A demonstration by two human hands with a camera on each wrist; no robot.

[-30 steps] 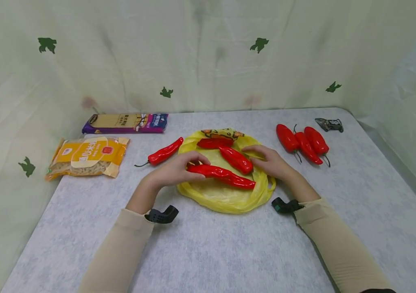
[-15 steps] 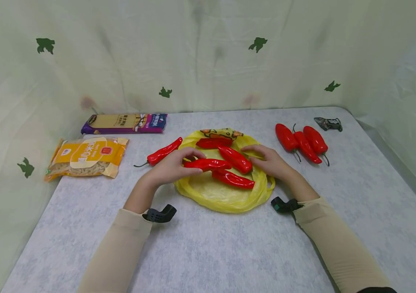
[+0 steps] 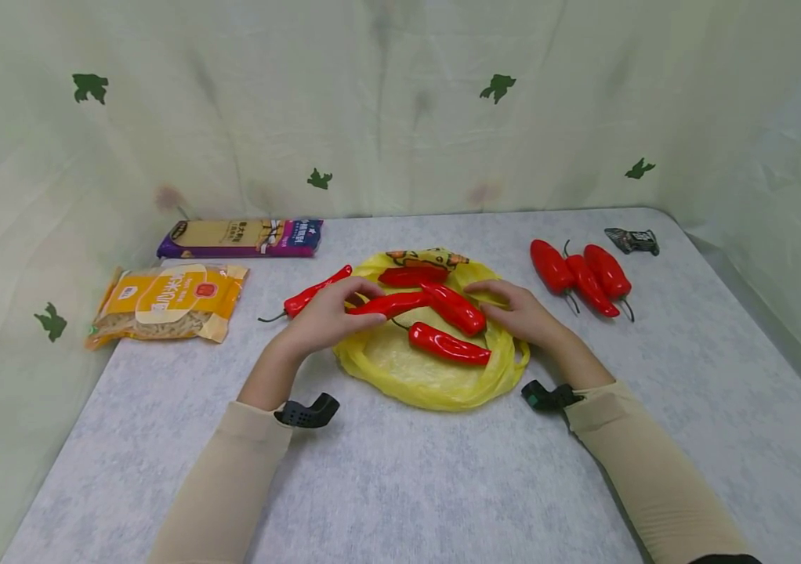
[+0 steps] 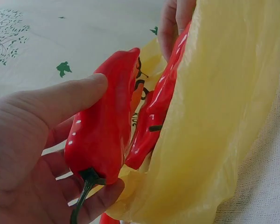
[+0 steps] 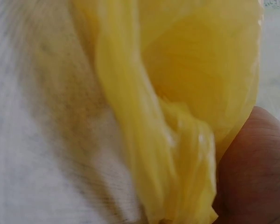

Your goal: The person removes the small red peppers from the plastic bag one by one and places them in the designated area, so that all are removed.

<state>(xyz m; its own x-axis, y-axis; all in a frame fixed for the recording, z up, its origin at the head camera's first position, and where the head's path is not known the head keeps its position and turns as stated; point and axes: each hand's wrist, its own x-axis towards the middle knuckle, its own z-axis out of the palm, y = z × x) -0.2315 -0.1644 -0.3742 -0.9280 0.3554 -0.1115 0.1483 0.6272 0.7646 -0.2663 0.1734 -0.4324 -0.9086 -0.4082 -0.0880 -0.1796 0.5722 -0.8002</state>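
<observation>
My left hand (image 3: 326,317) grips a red chili pepper (image 4: 102,121) by its body, thumb on one side and fingers behind, over the left side of a yellow plastic bag (image 3: 407,384). The pepper's green stem points down past my fingers in the left wrist view. Inside the opened bag lie a near red pepper (image 3: 451,345), a middle one (image 3: 455,308) and a far one (image 3: 411,276). My right hand (image 3: 523,313) holds the bag's right rim between thumb and fingers. Yellow plastic hides most of that hand in the right wrist view.
One red pepper (image 3: 316,294) lies left of the bag, partly behind my left hand. Further left are an orange grain packet (image 3: 175,301) and a long purple packet (image 3: 241,237). At the right are three red peppers (image 3: 584,278) and a small black packet (image 3: 633,240).
My left hand has drawn its pepper a little left and away from me. The pepper no longer overlaps the near one in the bag. My right hand has stayed at the rim.
</observation>
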